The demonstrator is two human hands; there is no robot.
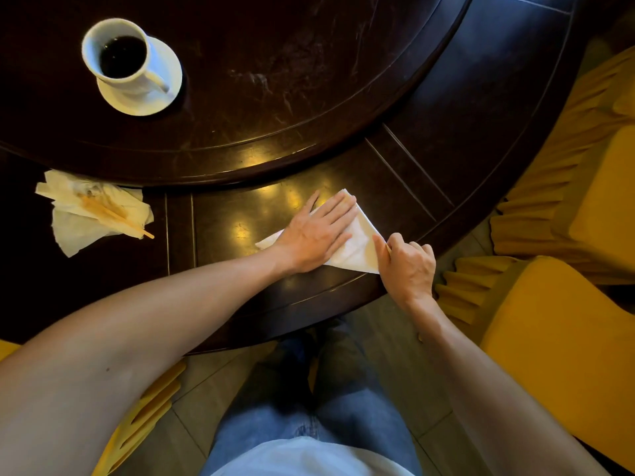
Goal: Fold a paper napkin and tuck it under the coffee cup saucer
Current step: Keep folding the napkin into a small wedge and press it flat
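Observation:
A white paper napkin [360,240], folded into a triangle, lies on the dark wooden table [275,80] near its front edge. My left hand [314,233] lies flat on it with straight fingers, pressing it down and covering its left half. My right hand [407,266] has its fingers curled, and its index finger presses along the napkin's right folded edge. At the far left, a white coffee cup [118,56] with black coffee stands on a white saucer [137,104], well away from both hands.
Crumpled used napkins with a wooden stirrer [92,211] lie on the table's outer ring at left. Yellow covered chairs [567,338] stand at right, close to the table edge. The raised round centre [240,159] has a rim between napkin and cup.

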